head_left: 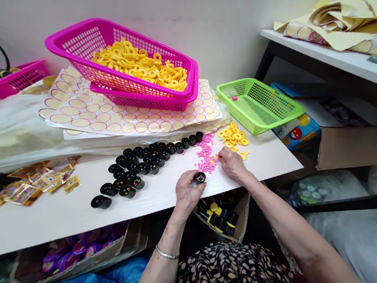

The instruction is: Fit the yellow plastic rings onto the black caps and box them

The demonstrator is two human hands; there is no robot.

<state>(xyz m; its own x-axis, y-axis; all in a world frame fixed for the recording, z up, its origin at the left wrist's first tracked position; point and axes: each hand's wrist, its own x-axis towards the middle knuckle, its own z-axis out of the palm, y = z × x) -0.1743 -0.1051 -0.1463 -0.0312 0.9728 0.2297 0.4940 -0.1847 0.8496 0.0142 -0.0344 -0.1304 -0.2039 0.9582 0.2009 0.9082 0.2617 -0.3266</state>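
Observation:
My left hand (pixel 187 190) grips a small round black cup (pixel 200 177) at the table's front edge, with its opening up and tiny coloured bits inside. Just to the right, my right hand (pixel 232 163) has its thumb and fingers pinched together beside a spread of small pink pieces (pixel 207 156). What the pinch holds, if anything, is too small to make out. Behind that hand lies a pile of yellow rings with tabs (pixel 232 134). Several more black cups (pixel 143 168) stand upright in rough rows to the left.
A pink basket (pixel 186 94) full of yellow rings sits at the back on sticker sheets (pixel 132 126). The green basket (pixel 258 126) stands at the right corner. Card packets (pixel 42 176) lie on the left. Below the table's edge is a box of black and yellow parts (pixel 246 226).

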